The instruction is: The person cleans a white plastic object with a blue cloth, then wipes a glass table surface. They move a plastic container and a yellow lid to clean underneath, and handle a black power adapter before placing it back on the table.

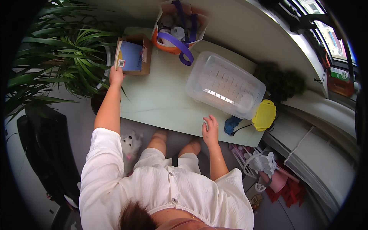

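Note:
At the table's far left corner, my left hand grips the near left edge of a book with a blue cover, which lies in or on an open cardboard box; how deep it sits I cannot tell. My right hand hovers by the table's near edge, fingers apart and holding nothing. Beyond it a translucent plastic bin covers much of the table's right side. A yellow plastic lid or container and a bunched blue item with a black cable are beside the bin.
An orange and white bag with purple handles stands at the table's back. A leafy potted plant crowds the left side. A white dog is on the floor near my legs. A white rack-like item stands at right.

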The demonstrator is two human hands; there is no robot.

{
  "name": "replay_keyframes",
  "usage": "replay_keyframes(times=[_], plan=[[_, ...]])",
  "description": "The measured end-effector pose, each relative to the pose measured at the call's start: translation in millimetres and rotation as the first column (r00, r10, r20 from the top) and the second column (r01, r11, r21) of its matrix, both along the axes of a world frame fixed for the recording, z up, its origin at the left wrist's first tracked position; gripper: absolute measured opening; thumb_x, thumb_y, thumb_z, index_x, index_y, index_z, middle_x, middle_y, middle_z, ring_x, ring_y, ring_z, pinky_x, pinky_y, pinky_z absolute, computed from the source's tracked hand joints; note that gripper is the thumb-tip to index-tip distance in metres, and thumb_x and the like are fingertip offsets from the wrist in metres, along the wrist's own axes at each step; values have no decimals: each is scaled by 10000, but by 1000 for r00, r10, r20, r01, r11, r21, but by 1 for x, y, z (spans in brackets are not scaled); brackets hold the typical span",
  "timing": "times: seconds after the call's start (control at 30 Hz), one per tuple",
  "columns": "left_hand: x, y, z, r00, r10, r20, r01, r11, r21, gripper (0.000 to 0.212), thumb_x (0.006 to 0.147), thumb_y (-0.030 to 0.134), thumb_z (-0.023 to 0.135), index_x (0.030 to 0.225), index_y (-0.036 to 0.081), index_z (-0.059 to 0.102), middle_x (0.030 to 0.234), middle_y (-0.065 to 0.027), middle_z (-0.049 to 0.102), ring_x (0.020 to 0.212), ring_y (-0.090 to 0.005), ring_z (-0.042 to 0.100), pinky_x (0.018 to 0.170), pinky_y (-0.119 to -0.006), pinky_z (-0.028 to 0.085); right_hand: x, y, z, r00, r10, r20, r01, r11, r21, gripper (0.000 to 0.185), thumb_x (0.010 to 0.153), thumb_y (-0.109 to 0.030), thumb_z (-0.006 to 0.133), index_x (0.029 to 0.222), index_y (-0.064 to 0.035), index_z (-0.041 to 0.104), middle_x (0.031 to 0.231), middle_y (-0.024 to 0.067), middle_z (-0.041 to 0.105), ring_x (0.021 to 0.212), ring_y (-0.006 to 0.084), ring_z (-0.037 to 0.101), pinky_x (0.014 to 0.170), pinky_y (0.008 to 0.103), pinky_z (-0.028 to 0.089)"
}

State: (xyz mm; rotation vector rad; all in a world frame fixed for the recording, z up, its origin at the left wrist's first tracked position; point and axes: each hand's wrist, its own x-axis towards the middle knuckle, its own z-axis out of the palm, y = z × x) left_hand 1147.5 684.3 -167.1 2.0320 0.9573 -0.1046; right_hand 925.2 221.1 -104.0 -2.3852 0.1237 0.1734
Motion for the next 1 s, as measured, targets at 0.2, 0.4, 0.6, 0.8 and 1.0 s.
replay_keyframes(times=[0.2, 0.4, 0.6, 0.8, 1.0], plan=[[54, 33, 0, 995, -95, -28, 97, 992, 76, 327, 912, 257, 433, 1105, 6, 517, 813, -125, 641, 583, -201, 639, 587, -333, 516, 3, 46, 5, 996, -20, -90, 25, 998, 61, 235, 844, -70, 573, 1077, -78, 606, 1254, 184, 494, 1138, 365, 478, 951, 417, 405], [111, 30, -1, 997, -21, 79, 24, 999, -33, 351, 939, 246, 448, 1186, 3, 501, 952, -143, 625, 695, -199, 630, 608, -322, 520, 35, 72, 20, 999, -9, 43, 5, 997, 76, 344, 823, -35, 586, 1165, -66, 561, 1287, 195, 463, 1128, 368, 485, 950, 421, 407], [119, 26, -5, 919, 314, 240, -258, 937, -237, 451, 956, 341, 458, 1280, 33, 409, 1158, -136, 544, 924, -257, 587, 752, -362, 513, 171, 103, 59, 950, -1, 313, -34, 994, 105, 601, 757, -5, 646, 1317, -132, 467, 1414, 237, 285, 1151, 404, 467, 942, 430, 424], [58, -58, 24, 961, 262, -92, -204, 440, -874, 730, 895, 441, 572, 1446, 117, 221, 1443, -177, 234, 1318, -350, 302, 1082, -475, 291, 284, 139, 26, 945, -91, 315, 101, 995, -17, 491, 701, -2, 673, 1156, -139, 552, 1501, 276, 126, 1168, 454, 460, 908, 379, 445], [72, -122, 86, 991, 75, 107, 60, 470, -881, 548, 861, 390, 653, 1290, 152, 409, 1056, -71, 594, 884, -169, 604, 747, -330, 505, 267, 227, -6, 910, 148, 387, -297, 885, 358, 157, 763, 14, 603, 883, -13, 506, 1264, 240, 515, 1065, 443, 523, 883, 378, 449]])
